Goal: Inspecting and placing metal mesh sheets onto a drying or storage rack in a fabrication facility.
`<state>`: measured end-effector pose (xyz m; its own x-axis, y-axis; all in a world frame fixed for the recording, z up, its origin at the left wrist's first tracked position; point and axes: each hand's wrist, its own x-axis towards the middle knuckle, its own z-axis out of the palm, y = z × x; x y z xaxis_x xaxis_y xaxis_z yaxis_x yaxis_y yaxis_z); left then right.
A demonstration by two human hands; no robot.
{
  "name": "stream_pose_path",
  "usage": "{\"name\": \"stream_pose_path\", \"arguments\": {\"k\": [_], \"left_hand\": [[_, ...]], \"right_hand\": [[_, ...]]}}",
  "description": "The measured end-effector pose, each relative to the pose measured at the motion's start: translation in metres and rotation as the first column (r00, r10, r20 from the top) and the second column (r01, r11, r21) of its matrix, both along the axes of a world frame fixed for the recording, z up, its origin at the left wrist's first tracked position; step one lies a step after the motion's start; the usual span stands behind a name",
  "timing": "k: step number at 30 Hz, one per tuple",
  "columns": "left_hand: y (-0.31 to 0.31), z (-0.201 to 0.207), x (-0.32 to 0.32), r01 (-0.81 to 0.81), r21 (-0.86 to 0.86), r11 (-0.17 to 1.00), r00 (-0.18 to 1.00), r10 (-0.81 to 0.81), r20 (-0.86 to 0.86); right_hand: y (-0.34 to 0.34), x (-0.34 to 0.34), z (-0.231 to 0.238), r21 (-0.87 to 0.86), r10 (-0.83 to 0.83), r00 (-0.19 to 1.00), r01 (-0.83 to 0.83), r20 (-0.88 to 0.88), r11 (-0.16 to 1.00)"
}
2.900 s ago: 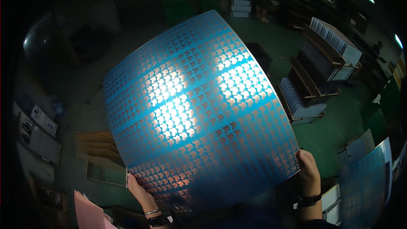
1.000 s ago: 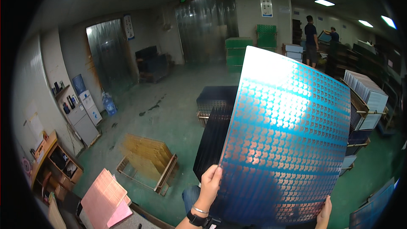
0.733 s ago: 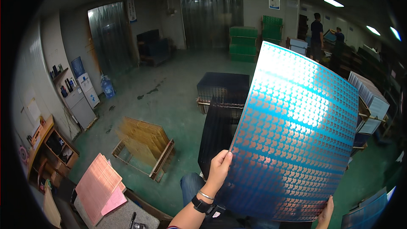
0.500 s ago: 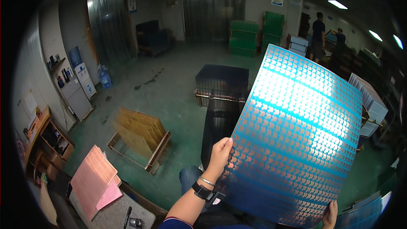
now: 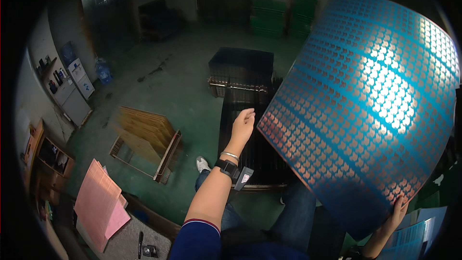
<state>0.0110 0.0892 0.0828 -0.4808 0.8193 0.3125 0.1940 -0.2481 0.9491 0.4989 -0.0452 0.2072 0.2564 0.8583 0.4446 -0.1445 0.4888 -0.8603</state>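
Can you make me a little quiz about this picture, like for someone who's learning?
1. Which hand holds the large blue panel with copper-coloured shapes?
2. What lies beside the thin pink flat sheets?
A) a red ball
B) a slim black pen
C) a yellow cup
3. True or false: the yellow-brown flat boards stand in a low rack on the green floor.

Key: 1. right hand; 2. B; 3. true
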Motion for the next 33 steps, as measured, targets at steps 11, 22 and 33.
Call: {"name": "stream_pose_path", "arguments": {"k": [11, 22, 33], "left_hand": [[-0.015, -0.114, 0.021, -0.256, -0.272, 0.927, 0.869, 0.098, -0.484], [-0.012, -0.12, 0.044, -0.319, -0.252, 0.914, 0.591, -0.016, -0.806], [-0.016, -0.112, 0.043, -0.352, -0.292, 0.889, 0.559, -0.051, -0.827]], "right_hand": [[0.081, -0.118, 0.022, -0.035, -0.031, 0.963, 0.042, 0.269, 0.998], [0.113, -0.232, -0.057, -0.278, 0.202, 0.892, -0.089, 0.406, 0.956], [0.127, -0.263, -0.126, -0.402, 0.356, 0.744, -0.129, 0.566, 0.907]]}}
